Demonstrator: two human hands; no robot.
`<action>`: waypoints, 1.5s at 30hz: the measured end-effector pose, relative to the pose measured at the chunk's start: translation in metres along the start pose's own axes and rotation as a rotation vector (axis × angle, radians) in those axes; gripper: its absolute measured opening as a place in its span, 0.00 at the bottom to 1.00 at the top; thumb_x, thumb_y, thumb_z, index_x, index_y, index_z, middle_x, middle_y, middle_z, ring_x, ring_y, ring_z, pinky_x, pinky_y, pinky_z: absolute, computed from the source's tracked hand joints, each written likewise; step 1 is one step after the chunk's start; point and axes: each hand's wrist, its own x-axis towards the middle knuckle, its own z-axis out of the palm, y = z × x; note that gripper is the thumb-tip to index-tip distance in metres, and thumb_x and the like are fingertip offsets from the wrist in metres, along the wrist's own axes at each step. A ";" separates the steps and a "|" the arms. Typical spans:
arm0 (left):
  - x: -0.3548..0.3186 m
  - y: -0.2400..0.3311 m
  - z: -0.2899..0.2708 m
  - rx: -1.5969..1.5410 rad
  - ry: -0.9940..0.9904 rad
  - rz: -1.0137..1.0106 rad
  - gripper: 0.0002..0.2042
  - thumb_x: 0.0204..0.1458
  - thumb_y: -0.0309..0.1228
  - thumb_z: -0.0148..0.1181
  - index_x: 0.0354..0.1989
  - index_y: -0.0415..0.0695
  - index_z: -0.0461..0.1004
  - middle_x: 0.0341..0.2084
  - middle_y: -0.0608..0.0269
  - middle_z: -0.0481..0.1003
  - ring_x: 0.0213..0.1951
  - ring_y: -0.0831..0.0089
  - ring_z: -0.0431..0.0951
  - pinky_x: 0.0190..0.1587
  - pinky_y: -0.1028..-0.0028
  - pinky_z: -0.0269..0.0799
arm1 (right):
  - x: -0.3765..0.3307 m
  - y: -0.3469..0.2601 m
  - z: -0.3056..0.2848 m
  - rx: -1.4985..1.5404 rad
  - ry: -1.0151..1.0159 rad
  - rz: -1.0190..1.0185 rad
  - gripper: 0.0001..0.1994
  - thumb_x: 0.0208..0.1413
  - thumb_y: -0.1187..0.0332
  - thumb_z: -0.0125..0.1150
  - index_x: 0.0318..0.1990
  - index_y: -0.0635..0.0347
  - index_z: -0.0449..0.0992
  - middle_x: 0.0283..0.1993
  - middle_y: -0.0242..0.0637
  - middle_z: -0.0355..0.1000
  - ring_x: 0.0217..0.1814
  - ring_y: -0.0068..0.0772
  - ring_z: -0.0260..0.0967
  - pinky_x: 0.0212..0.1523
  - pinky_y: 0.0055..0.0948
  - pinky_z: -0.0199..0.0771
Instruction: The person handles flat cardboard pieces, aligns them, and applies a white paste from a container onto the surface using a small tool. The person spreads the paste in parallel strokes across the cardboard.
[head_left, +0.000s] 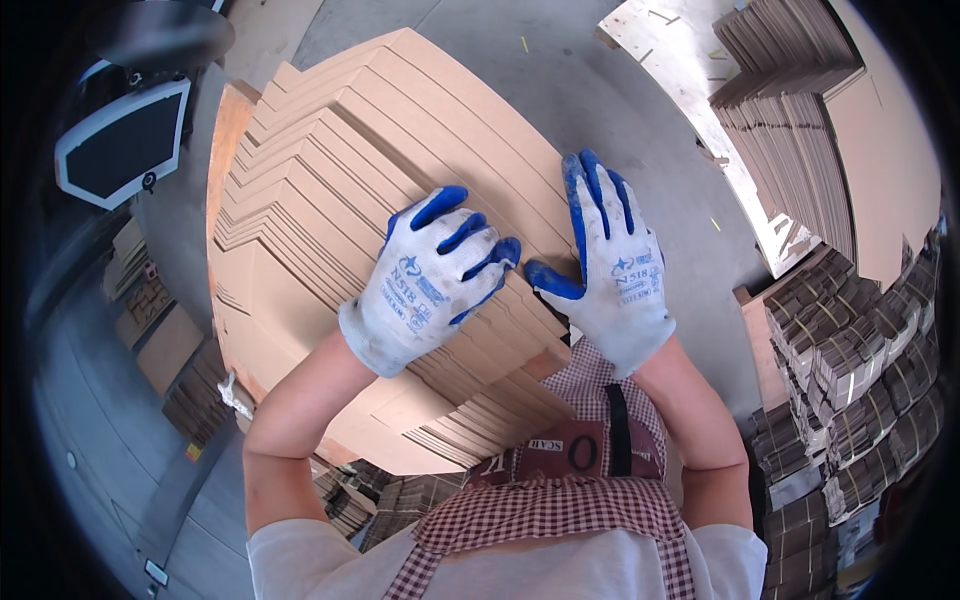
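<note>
A tall stack of flat brown cardboard sheets point(330, 190) fills the middle of the view, its edges fanned in steps. My left hand point(430, 280), in a white glove with blue fingertips, lies on the top sheets with the fingers curled over an edge. My right hand point(610, 270), gloved the same way, rests flat on the stack's right side, fingers straight and spread, thumb pointing toward the left hand. Neither hand lifts a sheet clear of the pile.
Bundled stacks of folded cardboard point(860, 370) stand at the right. More flat sheets on a pale wooden pallet point(790, 100) lie at the upper right. Grey concrete floor point(600, 110) runs between them. A dark screen-like panel point(125, 140) sits at the upper left.
</note>
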 end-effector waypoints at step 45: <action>-0.014 -0.008 0.000 -0.049 -0.336 -0.038 0.13 0.40 0.29 0.64 0.37 0.57 0.75 0.33 0.69 0.73 0.40 0.67 0.75 0.46 0.62 0.69 | -0.002 -0.011 -0.001 -0.072 -0.131 0.048 0.53 0.44 0.53 0.73 0.76 0.53 0.49 0.79 0.46 0.44 0.77 0.60 0.47 0.64 0.52 0.63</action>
